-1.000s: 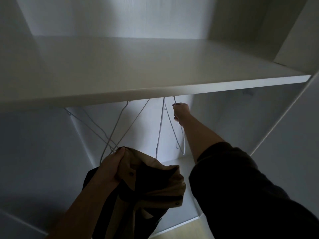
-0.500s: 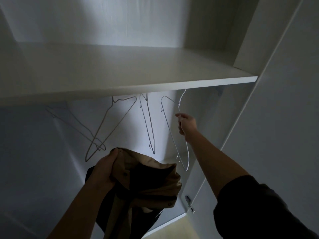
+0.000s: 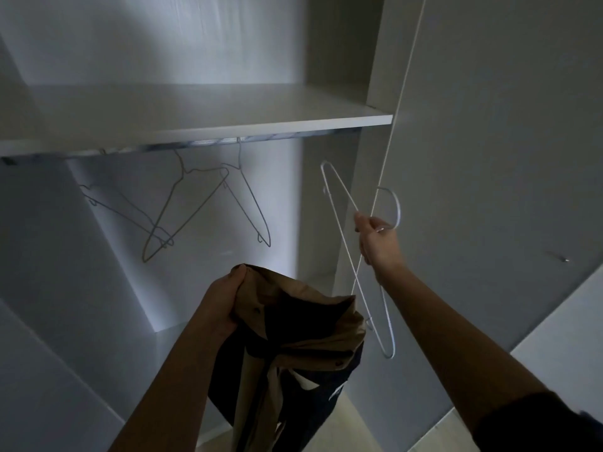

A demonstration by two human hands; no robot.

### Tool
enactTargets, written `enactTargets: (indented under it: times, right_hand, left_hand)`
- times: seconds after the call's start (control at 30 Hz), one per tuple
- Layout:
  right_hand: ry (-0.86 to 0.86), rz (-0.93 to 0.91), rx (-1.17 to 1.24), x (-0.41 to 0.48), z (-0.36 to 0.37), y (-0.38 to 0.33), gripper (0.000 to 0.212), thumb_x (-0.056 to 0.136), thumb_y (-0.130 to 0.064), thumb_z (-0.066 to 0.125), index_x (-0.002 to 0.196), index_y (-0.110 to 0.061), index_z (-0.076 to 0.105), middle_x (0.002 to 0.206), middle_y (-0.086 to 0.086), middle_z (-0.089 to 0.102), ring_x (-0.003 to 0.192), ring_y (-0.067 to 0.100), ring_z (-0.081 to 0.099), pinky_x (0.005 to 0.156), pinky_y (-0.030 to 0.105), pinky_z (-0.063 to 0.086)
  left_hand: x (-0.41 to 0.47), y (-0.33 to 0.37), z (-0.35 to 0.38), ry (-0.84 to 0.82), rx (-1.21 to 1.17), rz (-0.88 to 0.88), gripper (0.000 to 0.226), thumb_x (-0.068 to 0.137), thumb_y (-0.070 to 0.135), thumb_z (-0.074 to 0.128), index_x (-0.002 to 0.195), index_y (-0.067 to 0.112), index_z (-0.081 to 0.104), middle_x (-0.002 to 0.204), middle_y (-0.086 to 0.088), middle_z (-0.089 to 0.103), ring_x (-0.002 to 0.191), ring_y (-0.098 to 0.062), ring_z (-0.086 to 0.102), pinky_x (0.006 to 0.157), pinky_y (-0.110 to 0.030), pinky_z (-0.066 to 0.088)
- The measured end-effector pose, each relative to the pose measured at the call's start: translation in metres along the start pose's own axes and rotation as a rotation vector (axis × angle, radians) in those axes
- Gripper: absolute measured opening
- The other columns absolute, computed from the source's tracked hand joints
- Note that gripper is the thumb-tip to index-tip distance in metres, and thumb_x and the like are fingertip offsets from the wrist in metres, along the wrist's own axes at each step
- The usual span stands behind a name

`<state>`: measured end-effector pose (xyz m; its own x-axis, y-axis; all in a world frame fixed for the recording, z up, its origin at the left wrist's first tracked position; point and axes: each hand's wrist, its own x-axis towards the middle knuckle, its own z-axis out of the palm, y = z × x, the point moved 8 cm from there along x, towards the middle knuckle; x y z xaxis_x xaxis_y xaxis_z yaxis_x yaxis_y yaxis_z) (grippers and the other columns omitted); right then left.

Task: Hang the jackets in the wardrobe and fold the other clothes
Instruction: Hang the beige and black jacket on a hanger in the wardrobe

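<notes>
The head camera is the only view, looking up into a white wardrobe (image 3: 329, 44).

The right hand (image 3: 378, 246) is curled tight round a thin white wire hanger (image 3: 341, 230), pinching it at the neck just under the hook. The hook curls up above the knuckles. This hanger is not on the shiny metal rail (image 3: 277, 137). It is out by the white wardrobe door (image 3: 489, 190), well to the right of the rail. It is tilted, with its long side running from up on the left to down on the right. The low end dips down just beside the jacket.

The left hand (image 3: 222, 305) is closed on a floppy tan jacket with a dark lining (image 3: 303, 324). It grips a bunch of cloth at the top edge, and the rest hangs down below. The top gapes open, dark inside, and faces to the right, toward the hanger.

So the jacket is down and to the left of the right hand. The low end of the hanger is the part nearest to it. I think that end should go into the open top next.

Three more thin wire hangers (image 3: 182, 210) hang on the rail, under a flat white shelf (image 3: 228, 122).
</notes>
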<state>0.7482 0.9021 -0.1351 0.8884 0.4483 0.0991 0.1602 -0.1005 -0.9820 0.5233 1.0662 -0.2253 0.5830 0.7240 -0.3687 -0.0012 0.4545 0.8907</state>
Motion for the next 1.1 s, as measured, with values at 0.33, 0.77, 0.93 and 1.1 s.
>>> enactTargets:
  times: [0.33,0.77,0.93,1.1]
  right_hand:
    - [-0.114,-0.391,0.647,-0.094,-0.075,-0.095,0.037,0.102,-0.014,0.030,0.066,-0.013,0.036,0.048,-0.008,0.024,0.041,0.005,0.016,0.041,0.021,0.011]
    - [-0.331,-0.135,0.433,-0.112,-0.043,0.037,0.034,0.094,-0.017,0.040,0.061,-0.011,0.039,0.051,0.002,0.028,0.046,0.013,0.025,0.048,0.027,0.019]
    - [-0.526,-0.171,0.212,-0.109,-0.043,0.033,0.044,0.095,-0.035,0.043,0.064,-0.003,0.045,0.052,0.011,0.037,0.049,0.019,0.035,0.051,0.024,0.030]
    - [-0.568,-0.218,0.036,-0.113,-0.040,0.026,0.045,0.096,-0.037,0.046,0.058,-0.013,0.049,0.050,0.008,0.044,0.049,0.018,0.043,0.054,0.022,0.038]
  left_hand:
    - [-0.051,-0.022,0.038,0.030,0.073,-0.035,0.027,0.100,0.022,0.048,0.083,0.003,0.059,0.081,-0.013,0.057,0.074,-0.022,0.055,0.067,-0.031,0.045]
    - [-0.077,0.071,0.079,-0.092,-0.108,0.188,0.042,0.102,0.021,0.040,0.073,0.000,0.062,0.067,-0.014,0.065,0.058,-0.019,0.064,0.049,-0.022,0.052]
    - [-0.078,0.119,0.071,-0.104,0.048,0.286,0.037,0.100,0.024,0.046,0.078,0.000,0.064,0.066,-0.012,0.069,0.058,-0.019,0.068,0.054,-0.025,0.054]
    - [-0.068,0.149,0.055,0.076,0.405,0.400,0.025,0.096,0.021,0.053,0.079,0.007,0.064,0.077,-0.010,0.065,0.067,-0.021,0.062,0.070,-0.030,0.048]
